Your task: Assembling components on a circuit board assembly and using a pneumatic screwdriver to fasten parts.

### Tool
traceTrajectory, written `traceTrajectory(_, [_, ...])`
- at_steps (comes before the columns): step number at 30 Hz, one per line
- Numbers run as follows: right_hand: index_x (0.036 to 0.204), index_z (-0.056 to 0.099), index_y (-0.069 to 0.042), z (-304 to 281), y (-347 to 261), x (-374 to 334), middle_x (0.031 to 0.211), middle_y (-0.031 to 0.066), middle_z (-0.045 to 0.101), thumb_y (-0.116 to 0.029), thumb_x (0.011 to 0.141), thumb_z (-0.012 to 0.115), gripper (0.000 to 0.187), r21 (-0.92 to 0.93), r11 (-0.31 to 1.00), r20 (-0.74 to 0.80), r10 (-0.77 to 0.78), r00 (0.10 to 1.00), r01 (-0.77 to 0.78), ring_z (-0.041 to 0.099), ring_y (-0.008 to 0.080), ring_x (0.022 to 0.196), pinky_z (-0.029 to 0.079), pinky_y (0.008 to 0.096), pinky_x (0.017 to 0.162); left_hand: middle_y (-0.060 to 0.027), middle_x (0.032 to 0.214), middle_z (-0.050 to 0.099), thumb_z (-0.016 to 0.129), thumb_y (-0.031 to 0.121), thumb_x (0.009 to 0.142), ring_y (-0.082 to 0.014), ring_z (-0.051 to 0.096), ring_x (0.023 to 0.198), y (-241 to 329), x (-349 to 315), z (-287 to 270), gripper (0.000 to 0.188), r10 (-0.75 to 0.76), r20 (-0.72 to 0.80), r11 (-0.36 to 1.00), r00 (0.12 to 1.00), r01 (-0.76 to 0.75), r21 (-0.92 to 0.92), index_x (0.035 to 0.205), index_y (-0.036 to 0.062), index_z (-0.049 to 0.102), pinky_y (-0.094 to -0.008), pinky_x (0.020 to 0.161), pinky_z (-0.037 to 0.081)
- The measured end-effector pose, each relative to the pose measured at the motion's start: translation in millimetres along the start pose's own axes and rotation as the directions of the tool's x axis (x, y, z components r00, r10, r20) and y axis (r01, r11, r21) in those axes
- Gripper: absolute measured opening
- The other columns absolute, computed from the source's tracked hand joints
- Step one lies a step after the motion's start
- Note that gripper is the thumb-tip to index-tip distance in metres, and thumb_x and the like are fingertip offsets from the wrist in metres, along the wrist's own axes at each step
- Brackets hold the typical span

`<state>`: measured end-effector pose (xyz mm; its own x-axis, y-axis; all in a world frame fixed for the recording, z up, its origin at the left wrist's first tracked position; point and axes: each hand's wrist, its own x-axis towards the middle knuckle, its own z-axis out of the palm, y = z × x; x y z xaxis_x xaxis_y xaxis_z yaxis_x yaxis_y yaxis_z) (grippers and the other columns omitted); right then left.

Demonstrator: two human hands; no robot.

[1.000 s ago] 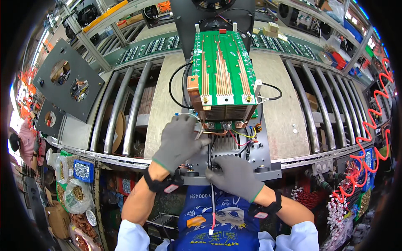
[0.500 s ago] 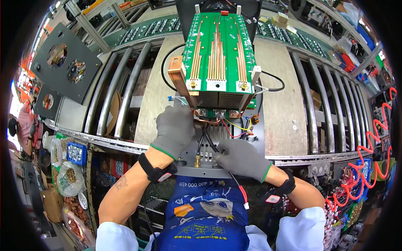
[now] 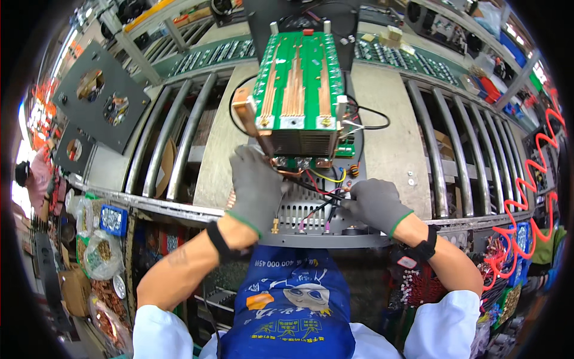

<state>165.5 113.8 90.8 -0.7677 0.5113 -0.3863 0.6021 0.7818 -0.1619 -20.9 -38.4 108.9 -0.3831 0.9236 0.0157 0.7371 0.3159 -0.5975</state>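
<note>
Left hand (image 3: 257, 190), grey-gloved, fingers bent beside lower left of finned block (image 3: 299, 142); fingertips hidden, grip cannot be told. Right hand (image 3: 378, 205), gloved alike, fingers curled at black cable (image 3: 323, 206) above slotted metal base (image 3: 323, 240); grip also unclear. Block topped by green circuit board (image 3: 310, 72) with flat copper strips (image 3: 295, 90). Rectangular blue bin (image 3: 113, 231) holds small shiny pieces (image 3: 113, 217). Crinkled clear plastic bag (image 3: 112, 269) holds brassy parts (image 3: 100, 256).

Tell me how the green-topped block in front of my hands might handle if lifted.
The green-topped block is probably heavy for its size, given its copper strips and dark fins. It looks boxy, so likely stiff. Small edge parts may be fragile.
</note>
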Motion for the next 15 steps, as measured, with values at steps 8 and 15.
traceTrajectory(8, [0.090, 0.072, -0.007, 17.3, 25.1, 17.8, 0.078, 0.0160, 0.070, -0.039, 0.091, 0.066, 0.032, -0.006, 0.996, -0.396, -0.087, 0.914, 0.093, 0.071, 0.0369, 0.074, 0.054, 0.0496, 0.066, -0.0117, 0.081, 0.071, 0.063, 0.015, 0.089, -0.0311, 0.073, 0.071, 49.6, 1.6, -17.8, 0.024, 0.252, -0.053, 0.829, 0.966, -0.244, -0.504, 0.112, 0.0075, 0.062, -0.0447, 0.056, 0.056])
traceTrajectory(15, [0.086, 0.073, -0.010, 26.9, 45.2, 42.7, 0.084, 0.0135, 0.071, -0.035, 0.087, 0.071, 0.026, -0.158, 0.978, -0.537, -0.201, 0.819, 0.136, 0.070, 0.0330, 0.084, 0.055, 0.0442, 0.074, -0.0129, 0.074, 0.068, 0.061, 0.022, 0.092, -0.0338, 0.070, 0.067, 33.1, 4.4, -2.7, 0.014, 0.185, -0.238, 0.713, 0.953, -0.298, -0.634, 0.089, 0.0086, 0.065, -0.0450, 0.059, 0.055])
